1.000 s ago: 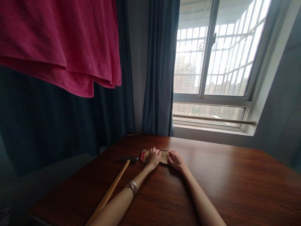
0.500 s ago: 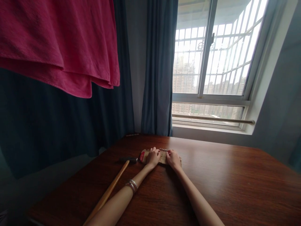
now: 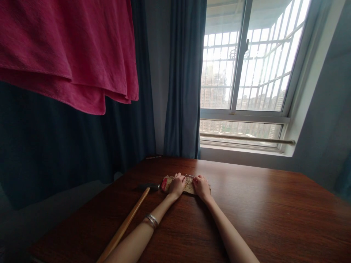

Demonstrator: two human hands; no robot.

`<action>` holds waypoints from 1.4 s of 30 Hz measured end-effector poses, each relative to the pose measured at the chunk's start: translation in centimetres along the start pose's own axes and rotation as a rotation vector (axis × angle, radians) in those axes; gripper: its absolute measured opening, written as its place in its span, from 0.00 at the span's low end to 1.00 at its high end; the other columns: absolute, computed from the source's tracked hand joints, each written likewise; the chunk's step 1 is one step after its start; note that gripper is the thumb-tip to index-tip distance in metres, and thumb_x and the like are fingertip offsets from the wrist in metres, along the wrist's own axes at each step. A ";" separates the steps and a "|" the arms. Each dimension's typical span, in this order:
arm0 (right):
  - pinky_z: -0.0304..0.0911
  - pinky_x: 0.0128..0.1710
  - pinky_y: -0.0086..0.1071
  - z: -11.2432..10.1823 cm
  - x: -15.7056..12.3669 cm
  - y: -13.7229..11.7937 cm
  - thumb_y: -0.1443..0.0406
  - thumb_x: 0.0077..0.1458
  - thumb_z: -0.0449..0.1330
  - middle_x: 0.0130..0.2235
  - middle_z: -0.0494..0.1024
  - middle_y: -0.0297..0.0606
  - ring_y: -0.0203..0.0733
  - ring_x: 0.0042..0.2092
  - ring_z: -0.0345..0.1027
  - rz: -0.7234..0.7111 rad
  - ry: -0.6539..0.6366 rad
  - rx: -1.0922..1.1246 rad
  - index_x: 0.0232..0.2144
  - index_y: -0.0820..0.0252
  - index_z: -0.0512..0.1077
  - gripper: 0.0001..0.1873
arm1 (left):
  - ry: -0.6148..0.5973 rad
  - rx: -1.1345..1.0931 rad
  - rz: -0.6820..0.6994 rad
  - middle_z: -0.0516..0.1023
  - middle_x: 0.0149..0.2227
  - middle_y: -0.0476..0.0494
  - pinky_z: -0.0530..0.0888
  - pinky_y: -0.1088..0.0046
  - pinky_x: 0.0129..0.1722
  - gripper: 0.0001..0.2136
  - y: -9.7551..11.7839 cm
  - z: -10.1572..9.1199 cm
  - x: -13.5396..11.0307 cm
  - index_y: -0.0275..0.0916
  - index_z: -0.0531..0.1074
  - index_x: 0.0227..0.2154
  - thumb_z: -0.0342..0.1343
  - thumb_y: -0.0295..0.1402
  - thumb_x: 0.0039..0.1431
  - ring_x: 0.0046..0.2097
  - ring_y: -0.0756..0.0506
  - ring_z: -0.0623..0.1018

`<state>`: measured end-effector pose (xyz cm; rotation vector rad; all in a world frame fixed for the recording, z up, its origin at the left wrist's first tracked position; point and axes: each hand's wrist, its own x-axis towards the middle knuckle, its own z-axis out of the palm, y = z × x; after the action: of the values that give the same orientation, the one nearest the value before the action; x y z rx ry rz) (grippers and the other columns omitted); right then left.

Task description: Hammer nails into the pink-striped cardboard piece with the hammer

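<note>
On the table lies a flat tan board (image 3: 189,188), probably cardboard, speckled with dark dots and bearing a red patch at its left end. Thin pin-like pieces (image 3: 189,178) stand in a row along its far edge. My left hand (image 3: 177,185) rests over the board's left half, fingers curled down onto it. Over the right half is my right hand (image 3: 201,186), its fingers bent and pressed together by the pins; whatever they pinch is too small to make out. A dark-handled tool (image 3: 148,186) with a metal end lies just left of the board.
A long wooden stick (image 3: 126,223) lies along the left of the brown table (image 3: 268,215), partly behind my left forearm. A pink towel (image 3: 68,54) hangs at upper left before dark blue curtains (image 3: 182,80). Beyond the table is a barred window (image 3: 233,87).
My right hand has shifted slightly left along the board, and my left hand a little left too. The view has moved slightly; both hands stay on the board.
</note>
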<state>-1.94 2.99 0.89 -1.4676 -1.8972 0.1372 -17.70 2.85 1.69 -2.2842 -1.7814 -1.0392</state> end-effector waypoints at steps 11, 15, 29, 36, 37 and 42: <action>0.54 0.38 0.30 -0.3 0.0 0.1 0.64 0.55 0.49 0.35 0.74 0.38 0.42 0.40 0.65 0.035 0.016 0.068 0.30 0.55 0.70 0.10 | 0.002 -0.008 0.001 0.70 0.33 0.44 0.65 0.72 0.39 0.14 0.0 -0.1 0.0 0.38 0.73 0.29 0.42 0.33 0.60 0.40 0.46 0.68; 0.56 0.35 0.30 -0.6 0.1 -0.1 0.63 0.56 0.45 0.32 0.76 0.38 0.42 0.36 0.67 0.089 0.008 0.123 0.33 0.54 0.69 0.12 | 0.012 -0.043 0.000 0.71 0.32 0.43 0.65 0.72 0.40 0.13 -0.1 -0.1 0.1 0.38 0.73 0.29 0.43 0.33 0.60 0.40 0.46 0.69; 0.61 0.25 0.25 -5.4 2.6 -0.5 0.60 0.48 0.55 0.27 0.77 0.39 0.36 0.28 0.69 0.097 -0.442 0.296 0.27 0.63 0.72 0.11 | -0.590 -0.427 -0.181 0.74 0.22 0.47 0.65 0.78 0.23 0.10 -1.5 -5.9 2.6 0.33 0.74 0.23 0.53 0.35 0.46 0.24 0.51 0.71; 0.56 0.17 0.25 -5.2 1.6 -2.4 0.62 0.28 0.68 0.14 0.71 0.32 0.32 0.17 0.61 0.055 -0.944 0.213 0.14 0.61 0.74 0.09 | -1.119 -0.331 -0.187 0.72 0.18 0.48 0.60 0.80 0.17 0.10 -0.6 -7.1 1.3 0.34 0.73 0.16 0.62 0.37 0.35 0.19 0.53 0.67; 0.56 0.16 0.25 -4.9 1.4 -2.6 0.62 0.27 0.68 0.14 0.71 0.32 0.32 0.17 0.60 0.053 -0.964 0.193 0.13 0.61 0.74 0.09 | -1.138 -0.305 -0.176 0.72 0.17 0.48 0.59 0.80 0.17 0.10 -0.5 -7.0 1.2 0.35 0.73 0.16 0.62 0.37 0.34 0.18 0.53 0.67; 0.53 0.15 0.25 -4.4 0.8 -2.8 0.61 0.26 0.68 0.13 0.70 0.32 0.31 0.15 0.58 0.047 -0.985 0.141 0.11 0.60 0.73 0.10 | -1.144 -0.237 -0.128 0.71 0.16 0.49 0.59 0.78 0.17 0.12 -0.4 -7.0 1.2 0.36 0.73 0.16 0.63 0.41 0.33 0.17 0.53 0.65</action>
<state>-1.65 1.28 5.88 -1.4626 -2.5061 1.1690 -21.19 0.91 7.52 -3.2855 -2.1634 0.2266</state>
